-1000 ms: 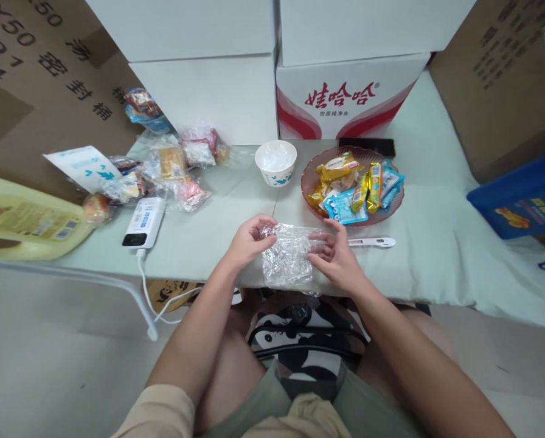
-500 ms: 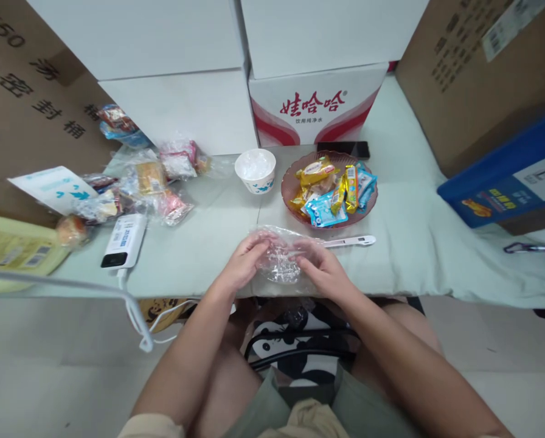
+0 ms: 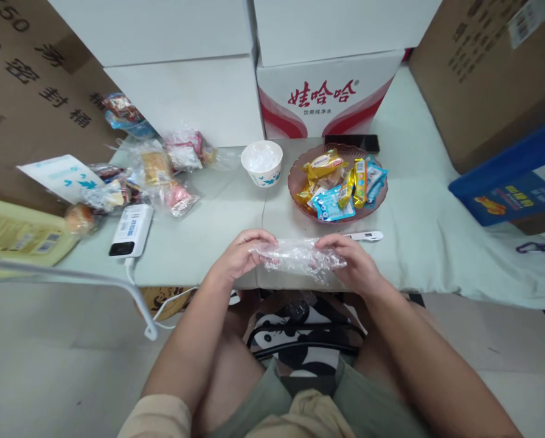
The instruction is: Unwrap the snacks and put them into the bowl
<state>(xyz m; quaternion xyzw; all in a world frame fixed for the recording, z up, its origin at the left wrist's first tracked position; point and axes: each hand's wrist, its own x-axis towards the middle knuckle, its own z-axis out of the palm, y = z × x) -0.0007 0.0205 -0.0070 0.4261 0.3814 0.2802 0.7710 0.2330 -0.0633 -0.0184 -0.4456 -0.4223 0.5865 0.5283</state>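
Note:
A crumpled sheet of clear plastic film [image 3: 300,255] stretches between my hands near the table's front edge. My left hand [image 3: 242,255] grips its left end, fingers closed around it. On the other end, my right hand [image 3: 352,258] pinches the film. Just behind the right hand lies a white pen-like stick with a small dark window [image 3: 368,236], partly hidden by that hand. Beyond the film stand a paper cup [image 3: 262,173] filled with clear crumpled plastic and a pinkish glass bowl [image 3: 295,182] of wrapped snacks in yellow and blue packets [image 3: 334,204].
Several wrapped snacks [image 3: 156,167] and a white power bank [image 3: 131,231] with a cable lie at left. White boxes [image 3: 181,97] wall off the back, with a black phone [image 3: 352,143] before them. Cardboard boxes flank both sides; a blue package [image 3: 505,182] stands at right.
My hands have moved apart, the right one further right, and the bunched film is now drawn out lengthwise between them. The camera view has shifted slightly.

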